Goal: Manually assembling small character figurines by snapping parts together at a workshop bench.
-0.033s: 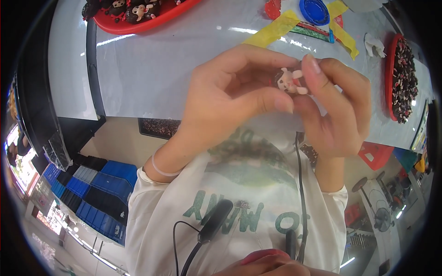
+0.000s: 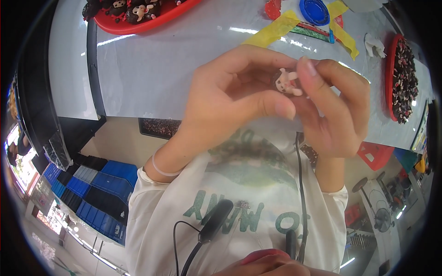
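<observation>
A tiny doll figurine, with a pale face, dark hair and a bit of red on its body, is held up over the near edge of the table. From the left, my left hand curls round it, thumb below and fingers behind. My right hand pinches its other side with bent fingers, the thumb tip close to the doll's limbs. Both hands are closed on the figurine. Its back and part of its hair are hidden by my fingers.
Upper left, a red tray holds several similar figurines. Another red tray of small dark and pale pieces stands at the right. Yellow tape, a blue round lid and crumpled tissue lie at the back.
The figurine has tilted a little and shifted slightly left between my fingers. My right thumb and fingers have moved slightly left with it; my left hand is nearly still.
</observation>
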The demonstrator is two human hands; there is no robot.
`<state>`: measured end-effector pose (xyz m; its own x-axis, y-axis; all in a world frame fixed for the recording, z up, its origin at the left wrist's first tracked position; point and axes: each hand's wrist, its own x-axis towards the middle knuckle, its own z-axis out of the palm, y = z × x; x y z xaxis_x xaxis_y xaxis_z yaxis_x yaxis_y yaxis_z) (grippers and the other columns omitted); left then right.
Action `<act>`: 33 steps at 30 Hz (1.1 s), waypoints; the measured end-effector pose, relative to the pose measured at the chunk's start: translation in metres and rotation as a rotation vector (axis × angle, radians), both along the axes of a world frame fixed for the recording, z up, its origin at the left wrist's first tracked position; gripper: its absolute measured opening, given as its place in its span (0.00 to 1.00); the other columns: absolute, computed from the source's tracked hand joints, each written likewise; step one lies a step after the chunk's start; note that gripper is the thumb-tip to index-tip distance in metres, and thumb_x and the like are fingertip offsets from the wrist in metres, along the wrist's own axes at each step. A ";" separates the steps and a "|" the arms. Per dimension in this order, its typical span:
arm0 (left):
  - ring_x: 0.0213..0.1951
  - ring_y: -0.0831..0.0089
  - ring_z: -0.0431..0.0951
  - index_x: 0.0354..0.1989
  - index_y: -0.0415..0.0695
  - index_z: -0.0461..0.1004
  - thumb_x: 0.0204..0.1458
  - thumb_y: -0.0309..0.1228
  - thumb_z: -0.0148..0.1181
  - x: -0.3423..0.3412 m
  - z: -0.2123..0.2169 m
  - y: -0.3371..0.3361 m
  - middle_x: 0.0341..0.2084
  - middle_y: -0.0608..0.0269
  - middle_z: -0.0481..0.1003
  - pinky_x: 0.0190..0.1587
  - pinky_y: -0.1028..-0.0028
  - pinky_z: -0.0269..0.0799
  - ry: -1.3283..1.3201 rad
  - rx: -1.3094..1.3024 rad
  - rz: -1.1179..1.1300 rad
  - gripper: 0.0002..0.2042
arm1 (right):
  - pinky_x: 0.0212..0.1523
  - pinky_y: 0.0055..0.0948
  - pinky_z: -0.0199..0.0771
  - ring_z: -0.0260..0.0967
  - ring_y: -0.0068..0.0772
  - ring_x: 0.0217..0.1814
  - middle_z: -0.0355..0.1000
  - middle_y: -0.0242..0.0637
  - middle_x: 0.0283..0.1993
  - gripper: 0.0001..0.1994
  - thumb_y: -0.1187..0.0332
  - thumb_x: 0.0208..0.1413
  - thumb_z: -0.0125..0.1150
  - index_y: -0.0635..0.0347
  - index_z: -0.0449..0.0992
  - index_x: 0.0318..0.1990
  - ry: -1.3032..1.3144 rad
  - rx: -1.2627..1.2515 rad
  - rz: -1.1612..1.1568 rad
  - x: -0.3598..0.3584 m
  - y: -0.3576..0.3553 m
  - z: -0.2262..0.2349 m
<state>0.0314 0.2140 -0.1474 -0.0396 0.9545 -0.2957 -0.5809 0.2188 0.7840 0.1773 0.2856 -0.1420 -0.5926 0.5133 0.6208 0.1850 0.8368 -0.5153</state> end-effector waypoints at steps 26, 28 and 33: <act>0.47 0.66 0.70 0.48 0.36 0.66 0.39 0.18 0.63 -0.068 0.016 0.016 0.46 0.53 0.69 0.48 0.74 0.64 1.007 0.644 0.108 0.24 | 0.55 0.26 0.59 0.64 0.31 0.53 0.68 0.37 0.51 0.14 0.70 0.58 0.46 0.59 0.70 0.51 -0.591 -0.012 -0.689 0.173 0.097 0.020; 0.46 0.59 0.71 0.44 0.40 0.70 0.43 0.24 0.61 -0.093 0.026 0.036 0.46 0.55 0.69 0.50 0.72 0.64 1.620 0.813 0.156 0.17 | 0.52 0.26 0.61 0.66 0.30 0.51 0.70 0.37 0.48 0.12 0.73 0.57 0.48 0.60 0.71 0.48 -0.534 0.000 -0.671 0.171 0.097 0.023; 0.40 0.60 0.73 0.43 0.42 0.70 0.50 0.30 0.56 -0.108 0.062 0.070 0.36 0.55 0.72 0.46 0.67 0.68 2.187 0.732 0.114 0.12 | 0.49 0.24 0.63 0.67 0.29 0.47 0.71 0.36 0.44 0.10 0.75 0.56 0.49 0.62 0.72 0.44 -0.499 -0.016 -0.700 0.169 0.100 0.021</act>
<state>-0.0764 0.2842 -0.0858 0.2497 0.8150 0.5230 0.9650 -0.2542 -0.0645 0.3459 0.3852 -0.1207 -0.3376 0.8692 0.3614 0.8640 0.4385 -0.2475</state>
